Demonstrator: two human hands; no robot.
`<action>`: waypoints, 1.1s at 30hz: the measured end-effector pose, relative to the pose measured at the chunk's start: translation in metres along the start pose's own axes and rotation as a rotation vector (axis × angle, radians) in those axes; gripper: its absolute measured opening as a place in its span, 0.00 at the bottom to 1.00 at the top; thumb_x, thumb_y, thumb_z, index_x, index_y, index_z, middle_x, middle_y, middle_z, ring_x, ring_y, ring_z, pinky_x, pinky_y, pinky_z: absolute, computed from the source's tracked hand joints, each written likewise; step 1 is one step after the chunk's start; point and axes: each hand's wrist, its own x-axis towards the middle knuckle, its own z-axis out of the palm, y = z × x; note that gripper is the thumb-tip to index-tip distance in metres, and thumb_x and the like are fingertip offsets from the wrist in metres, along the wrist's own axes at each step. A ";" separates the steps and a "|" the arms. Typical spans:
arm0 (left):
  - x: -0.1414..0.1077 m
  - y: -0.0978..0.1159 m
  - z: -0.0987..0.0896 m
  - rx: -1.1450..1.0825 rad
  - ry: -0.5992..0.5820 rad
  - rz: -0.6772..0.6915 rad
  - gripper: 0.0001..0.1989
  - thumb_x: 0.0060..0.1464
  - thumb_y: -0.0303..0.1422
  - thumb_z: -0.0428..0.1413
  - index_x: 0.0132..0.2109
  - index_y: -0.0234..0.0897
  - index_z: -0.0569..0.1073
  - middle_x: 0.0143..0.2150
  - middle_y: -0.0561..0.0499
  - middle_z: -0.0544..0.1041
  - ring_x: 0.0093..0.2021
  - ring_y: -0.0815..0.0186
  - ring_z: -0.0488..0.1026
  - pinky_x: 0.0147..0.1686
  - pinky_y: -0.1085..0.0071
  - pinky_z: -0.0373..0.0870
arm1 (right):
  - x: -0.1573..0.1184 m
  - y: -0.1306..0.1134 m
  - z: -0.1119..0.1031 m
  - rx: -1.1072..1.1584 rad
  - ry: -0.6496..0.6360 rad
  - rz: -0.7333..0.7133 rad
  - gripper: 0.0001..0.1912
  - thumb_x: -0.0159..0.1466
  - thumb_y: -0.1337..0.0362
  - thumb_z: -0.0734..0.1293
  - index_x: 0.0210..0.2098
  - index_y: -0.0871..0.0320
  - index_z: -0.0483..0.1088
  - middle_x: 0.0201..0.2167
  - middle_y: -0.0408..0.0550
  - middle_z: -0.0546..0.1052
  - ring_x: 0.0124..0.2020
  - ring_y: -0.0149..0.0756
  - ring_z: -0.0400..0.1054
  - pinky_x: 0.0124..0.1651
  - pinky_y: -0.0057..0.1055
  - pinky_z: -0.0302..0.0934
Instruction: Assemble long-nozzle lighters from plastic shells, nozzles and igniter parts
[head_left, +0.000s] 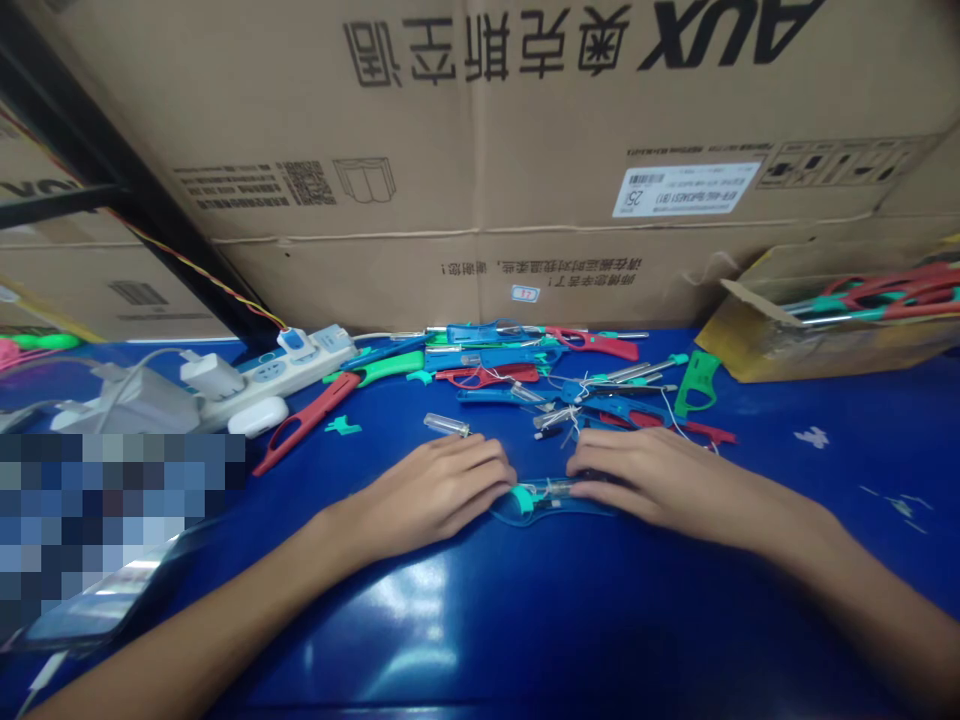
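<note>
Seemingly seating small parts (523, 498) in translucent blue curved plastic shell (534, 517), on blue desk (525, 630), nearer far edge than near. Touching left end with curled left hand (442, 485), right end with curled right hand (649, 475); can't tell if pinched shut. Calls for steady shell, light fingertip pressure.

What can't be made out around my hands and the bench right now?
All in the head view:
- Blue casing's right part: partly covered by right hand.
- Left hand's thumb: hidden beneath its fingers.
- Open carton's far side: cut off by right edge.
- Device screen: pixelated.
- White label's fine print: small, blurred.
</note>
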 end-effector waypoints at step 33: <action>0.001 0.002 -0.002 0.031 0.004 -0.039 0.12 0.71 0.34 0.45 0.50 0.38 0.72 0.43 0.49 0.74 0.44 0.65 0.73 0.48 0.64 0.71 | -0.003 0.003 0.002 -0.005 -0.009 0.022 0.21 0.73 0.48 0.55 0.46 0.53 0.74 0.42 0.47 0.75 0.39 0.38 0.71 0.42 0.36 0.62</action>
